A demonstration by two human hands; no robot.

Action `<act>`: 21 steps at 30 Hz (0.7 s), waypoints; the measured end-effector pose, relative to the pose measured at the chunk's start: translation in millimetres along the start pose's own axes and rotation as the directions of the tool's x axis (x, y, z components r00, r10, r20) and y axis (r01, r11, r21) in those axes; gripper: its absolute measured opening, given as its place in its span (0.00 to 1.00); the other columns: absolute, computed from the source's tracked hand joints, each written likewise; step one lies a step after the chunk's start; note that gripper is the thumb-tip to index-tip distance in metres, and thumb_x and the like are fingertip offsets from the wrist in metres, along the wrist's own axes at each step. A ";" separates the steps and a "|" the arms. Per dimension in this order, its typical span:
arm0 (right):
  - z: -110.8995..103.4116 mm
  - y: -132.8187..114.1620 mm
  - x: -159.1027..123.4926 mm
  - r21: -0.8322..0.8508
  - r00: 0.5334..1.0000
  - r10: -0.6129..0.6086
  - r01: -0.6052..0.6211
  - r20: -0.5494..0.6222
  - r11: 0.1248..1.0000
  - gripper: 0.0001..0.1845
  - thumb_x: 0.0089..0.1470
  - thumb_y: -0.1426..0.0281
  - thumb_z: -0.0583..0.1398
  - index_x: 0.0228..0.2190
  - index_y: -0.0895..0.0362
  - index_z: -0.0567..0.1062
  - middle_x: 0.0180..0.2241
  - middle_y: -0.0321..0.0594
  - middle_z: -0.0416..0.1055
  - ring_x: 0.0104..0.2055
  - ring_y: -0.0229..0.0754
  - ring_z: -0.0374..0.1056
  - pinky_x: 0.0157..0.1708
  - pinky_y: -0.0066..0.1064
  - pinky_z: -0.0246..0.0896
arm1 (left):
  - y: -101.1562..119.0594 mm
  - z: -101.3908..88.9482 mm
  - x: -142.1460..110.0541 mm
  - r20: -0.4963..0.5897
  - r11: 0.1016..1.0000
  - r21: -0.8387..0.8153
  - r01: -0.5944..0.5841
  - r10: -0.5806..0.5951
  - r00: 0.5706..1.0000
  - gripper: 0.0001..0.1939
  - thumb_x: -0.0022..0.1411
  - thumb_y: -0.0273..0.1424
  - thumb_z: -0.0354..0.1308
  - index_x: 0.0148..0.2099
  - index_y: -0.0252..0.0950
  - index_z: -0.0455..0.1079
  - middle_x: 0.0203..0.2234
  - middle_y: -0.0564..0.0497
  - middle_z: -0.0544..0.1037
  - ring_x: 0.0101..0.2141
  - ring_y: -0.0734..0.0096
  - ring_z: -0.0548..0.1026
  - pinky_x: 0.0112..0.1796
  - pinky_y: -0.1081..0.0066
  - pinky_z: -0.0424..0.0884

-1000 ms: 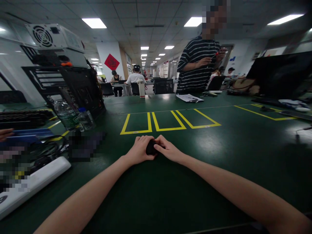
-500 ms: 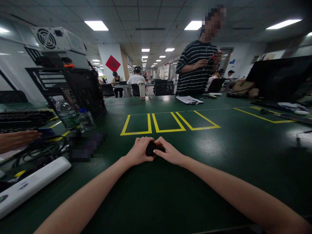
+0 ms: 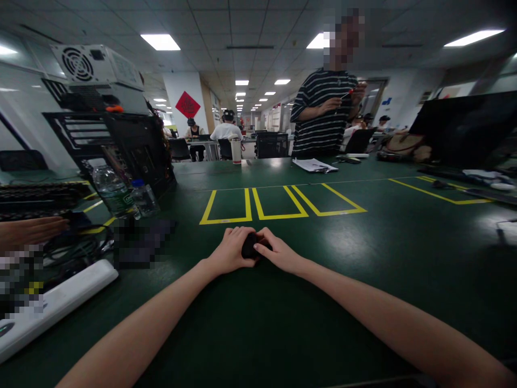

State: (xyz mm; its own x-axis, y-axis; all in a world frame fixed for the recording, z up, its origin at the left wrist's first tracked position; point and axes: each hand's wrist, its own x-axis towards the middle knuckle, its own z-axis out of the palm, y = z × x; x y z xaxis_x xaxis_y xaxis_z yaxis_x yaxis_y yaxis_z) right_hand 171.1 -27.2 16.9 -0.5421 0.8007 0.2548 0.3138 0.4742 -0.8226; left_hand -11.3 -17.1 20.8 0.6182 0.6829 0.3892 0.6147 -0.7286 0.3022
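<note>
Between my two hands is a small black rounded object (image 3: 249,246), partly covered by fingers; its kind cannot be made out. My left hand (image 3: 231,249) is curled around its left side, with the thumb at the near edge. My right hand (image 3: 277,249) grips it from the right, thumb and fingers pressed against it. Both hands rest low at the green table (image 3: 258,318), just in front of the yellow tape outlines (image 3: 283,216).
At left are a white power strip (image 3: 60,304), tangled cables, a water bottle (image 3: 111,188), a blue-capped bottle (image 3: 143,198) and an open computer case (image 3: 137,145). Another person's hand (image 3: 32,231) reaches in there. A clipboard (image 3: 315,165) lies at the back; a striped-shirt person (image 3: 323,110) stands beyond.
My right thumb has shifted slightly on the black object; otherwise both hands keep their places. Another person's hand at left has come further into view. The standing person's hands have moved slightly left.
</note>
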 end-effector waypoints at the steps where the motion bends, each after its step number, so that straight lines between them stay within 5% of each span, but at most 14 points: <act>1: -0.9 -0.4 -0.5 -0.032 1.000 -0.012 0.012 0.004 0.999 0.11 0.54 0.64 0.52 0.39 0.55 0.61 0.38 0.38 0.63 0.40 0.42 0.62 0.39 0.38 0.60 | -0.3 0.2 -0.1 0.000 1.000 -0.001 -0.004 0.004 1.000 0.29 0.46 0.35 0.61 0.50 0.39 0.54 0.42 0.49 0.67 0.43 0.60 0.65 0.45 0.61 0.56; 7: -3.6 -1.5 -2.7 -0.156 0.998 -0.058 0.056 -0.004 0.986 0.13 0.52 0.64 0.54 0.40 0.54 0.61 0.38 0.38 0.63 0.39 0.42 0.61 0.39 0.37 0.58 | -1.0 0.5 -0.5 -0.011 1.000 0.003 -0.019 0.019 1.000 0.29 0.46 0.35 0.61 0.49 0.38 0.55 0.42 0.49 0.66 0.43 0.61 0.65 0.44 0.62 0.57; 15: 1.7 2.7 0.7 -0.061 1.000 -0.004 0.002 -0.030 0.998 0.10 0.57 0.62 0.46 0.38 0.54 0.60 0.34 0.37 0.65 0.36 0.40 0.64 0.35 0.33 0.60 | -1.3 0.8 -0.9 -0.021 0.999 0.019 -0.031 0.031 0.999 0.29 0.46 0.36 0.61 0.49 0.38 0.54 0.42 0.48 0.66 0.43 0.61 0.65 0.44 0.62 0.56; 21: 0.8 1.4 -2.2 -0.169 0.994 -0.099 0.089 -0.048 0.982 0.10 0.52 0.68 0.53 0.38 0.54 0.61 0.37 0.37 0.62 0.39 0.41 0.61 0.39 0.35 0.58 | -3.3 3.0 -0.9 -0.026 0.999 0.023 -0.024 0.025 0.999 0.29 0.45 0.36 0.61 0.49 0.38 0.55 0.42 0.48 0.66 0.42 0.60 0.65 0.44 0.62 0.56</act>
State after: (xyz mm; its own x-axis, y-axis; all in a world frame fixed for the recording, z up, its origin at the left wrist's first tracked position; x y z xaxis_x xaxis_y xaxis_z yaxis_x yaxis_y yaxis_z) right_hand 172.0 -28.6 14.7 -0.5325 0.7666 0.3588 0.3915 0.5989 -0.6986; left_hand -12.4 -15.2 16.8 0.6202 0.6631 0.4190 0.6106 -0.7435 0.2728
